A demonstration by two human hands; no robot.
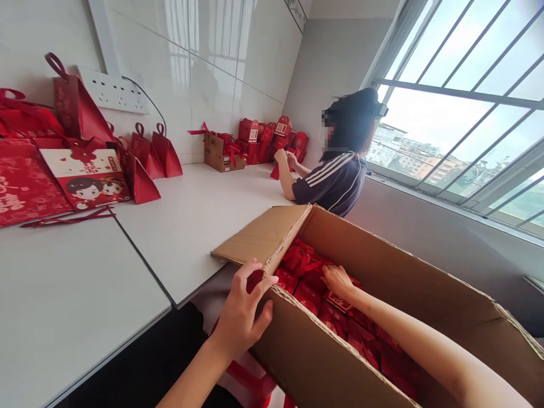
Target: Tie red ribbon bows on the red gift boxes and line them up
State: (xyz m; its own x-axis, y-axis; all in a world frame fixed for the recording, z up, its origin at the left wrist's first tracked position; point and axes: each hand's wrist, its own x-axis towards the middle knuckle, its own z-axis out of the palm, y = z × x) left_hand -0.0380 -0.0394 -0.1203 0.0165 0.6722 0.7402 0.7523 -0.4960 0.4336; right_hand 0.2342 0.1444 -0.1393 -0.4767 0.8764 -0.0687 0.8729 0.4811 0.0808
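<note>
A big open cardboard box (323,362) sits in front of me, filled with several red gift boxes (312,280) with ribbons. My left hand (244,309) grips the box's near corner rim, fingers curled over the edge. My right hand (338,280) reaches inside the box, fingers bent down onto the red gift boxes; whether it holds one is hidden. One flap (259,235) of the box lies over the white table's edge.
A white table (85,294) runs along the tiled wall. Red triangular gift bags (147,153) and a printed red bag (87,175) stand at its left. A seated person (338,170) works at more red boxes (272,139) at the far end, by the window.
</note>
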